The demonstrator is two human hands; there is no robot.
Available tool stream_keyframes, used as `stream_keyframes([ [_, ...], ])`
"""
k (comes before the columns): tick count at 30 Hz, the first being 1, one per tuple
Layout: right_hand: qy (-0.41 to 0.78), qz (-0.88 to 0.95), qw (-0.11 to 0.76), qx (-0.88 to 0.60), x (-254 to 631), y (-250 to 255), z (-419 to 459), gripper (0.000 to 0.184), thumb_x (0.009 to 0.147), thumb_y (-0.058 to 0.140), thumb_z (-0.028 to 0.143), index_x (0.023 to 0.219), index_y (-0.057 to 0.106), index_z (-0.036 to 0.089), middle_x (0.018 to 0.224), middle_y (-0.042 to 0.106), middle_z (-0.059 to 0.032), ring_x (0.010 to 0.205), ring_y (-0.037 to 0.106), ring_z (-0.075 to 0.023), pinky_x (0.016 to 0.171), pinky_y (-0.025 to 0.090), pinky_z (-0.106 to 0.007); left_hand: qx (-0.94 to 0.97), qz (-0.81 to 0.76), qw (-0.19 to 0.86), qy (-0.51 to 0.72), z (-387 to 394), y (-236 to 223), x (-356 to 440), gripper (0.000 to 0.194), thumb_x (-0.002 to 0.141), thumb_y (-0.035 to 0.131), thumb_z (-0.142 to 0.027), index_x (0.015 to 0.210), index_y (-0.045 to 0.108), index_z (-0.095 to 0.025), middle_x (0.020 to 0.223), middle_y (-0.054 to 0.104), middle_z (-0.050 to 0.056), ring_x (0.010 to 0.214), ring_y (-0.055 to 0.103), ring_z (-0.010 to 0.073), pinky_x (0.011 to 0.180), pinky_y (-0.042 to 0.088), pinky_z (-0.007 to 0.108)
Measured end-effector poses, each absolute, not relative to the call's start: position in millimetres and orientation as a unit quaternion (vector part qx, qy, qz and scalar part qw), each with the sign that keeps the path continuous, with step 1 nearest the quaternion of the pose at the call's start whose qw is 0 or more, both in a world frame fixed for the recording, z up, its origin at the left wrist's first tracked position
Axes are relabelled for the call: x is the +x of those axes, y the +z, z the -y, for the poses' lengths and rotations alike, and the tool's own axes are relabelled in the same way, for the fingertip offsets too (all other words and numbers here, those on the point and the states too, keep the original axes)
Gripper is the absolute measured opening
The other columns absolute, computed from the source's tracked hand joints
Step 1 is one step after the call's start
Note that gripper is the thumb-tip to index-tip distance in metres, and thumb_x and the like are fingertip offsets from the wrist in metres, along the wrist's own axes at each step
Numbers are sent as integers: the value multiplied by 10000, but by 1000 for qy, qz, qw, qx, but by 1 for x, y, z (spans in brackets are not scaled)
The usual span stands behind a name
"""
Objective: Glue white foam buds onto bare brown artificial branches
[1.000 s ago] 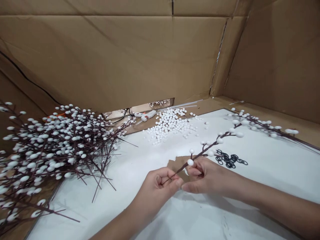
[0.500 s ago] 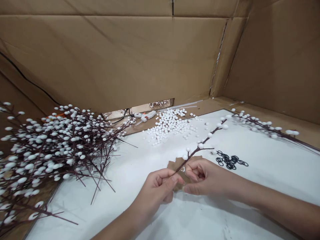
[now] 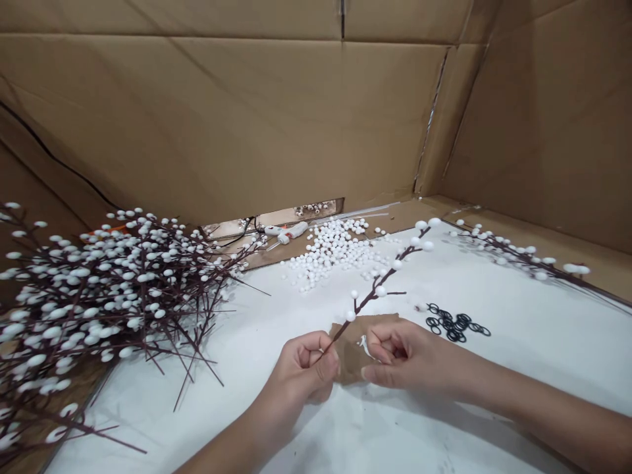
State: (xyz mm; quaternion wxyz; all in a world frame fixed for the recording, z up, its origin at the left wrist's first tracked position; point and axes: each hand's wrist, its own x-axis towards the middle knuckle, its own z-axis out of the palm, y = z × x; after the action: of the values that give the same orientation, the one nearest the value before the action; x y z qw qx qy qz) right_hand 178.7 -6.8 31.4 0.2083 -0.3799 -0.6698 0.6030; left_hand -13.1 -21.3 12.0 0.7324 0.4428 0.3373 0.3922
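Note:
My left hand (image 3: pixel 306 372) pinches the lower end of a thin dark twig (image 3: pixel 382 283) dotted with white foam balls; the twig rises up and to the right. My right hand (image 3: pixel 402 355) sits just right of it with its fingers curled, off the twig; nothing shows in them. Both hands hover over a white sheet (image 3: pixel 518 329) with a torn brown patch (image 3: pixel 353 345) between them. A small pile of black rings (image 3: pixel 457 320) lies just beyond my right hand.
A big heap of balled twigs (image 3: pixel 99 296) fills the left side. Loose white foam balls (image 3: pixel 336 249) and a white glue gun (image 3: pixel 289 230) lie at the back. Another balled branch (image 3: pixel 518 253) lies at right. Cardboard walls (image 3: pixel 247 118) enclose the work area.
My right hand has let go of the twig. The left hand has swung the twig leftward and away from the branch at right, moving slightly left itself.

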Motion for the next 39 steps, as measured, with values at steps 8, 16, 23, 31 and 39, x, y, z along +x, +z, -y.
stream_keyframes([
  [8, 625, 653, 172, -392, 178, 29, 10, 336, 759, 625, 287, 613, 337, 191, 496, 243, 106, 443, 202, -42, 418, 136, -212, 361, -315, 759, 441, 15, 14, -19, 417, 734, 614, -383, 505, 327, -187, 423, 132, -116, 381, 92, 41, 399, 103, 216],
  [16, 637, 635, 170, -403, 173, 41, 18, 211, 734, 643, 215, 699, 438, 181, 486, 317, 116, 443, 249, -42, 456, 208, -190, 283, -332, 759, 483, 6, 10, -23, 509, 712, 619, -469, 474, 273, -182, 380, 121, -115, 359, 73, 44, 369, 117, 202],
  [23, 671, 606, 206, -375, 173, 33, 20, 236, 671, 708, 335, 697, 551, 161, 436, 284, 121, 401, 205, -37, 438, 175, -207, 290, -328, 754, 489, 9, 11, -22, 505, 701, 615, -504, 479, 299, -178, 384, 154, -112, 353, 98, 39, 369, 137, 190],
  [31, 722, 567, 204, -340, 172, 34, 20, 352, 584, 769, 379, 634, 504, 153, 417, 351, 118, 384, 232, -23, 426, 191, -197, 331, -305, 745, 492, 11, 9, -21, 439, 747, 578, -469, 505, 355, -178, 385, 138, -112, 341, 101, 40, 372, 123, 191],
  [39, 759, 516, 237, -319, 168, 44, 26, 400, 570, 783, 368, 606, 447, 154, 410, 341, 128, 379, 166, -7, 383, 115, -182, 362, -293, 739, 486, 13, 9, -21, 415, 761, 569, -419, 499, 357, -178, 376, 149, -113, 331, 104, 36, 377, 107, 203],
])
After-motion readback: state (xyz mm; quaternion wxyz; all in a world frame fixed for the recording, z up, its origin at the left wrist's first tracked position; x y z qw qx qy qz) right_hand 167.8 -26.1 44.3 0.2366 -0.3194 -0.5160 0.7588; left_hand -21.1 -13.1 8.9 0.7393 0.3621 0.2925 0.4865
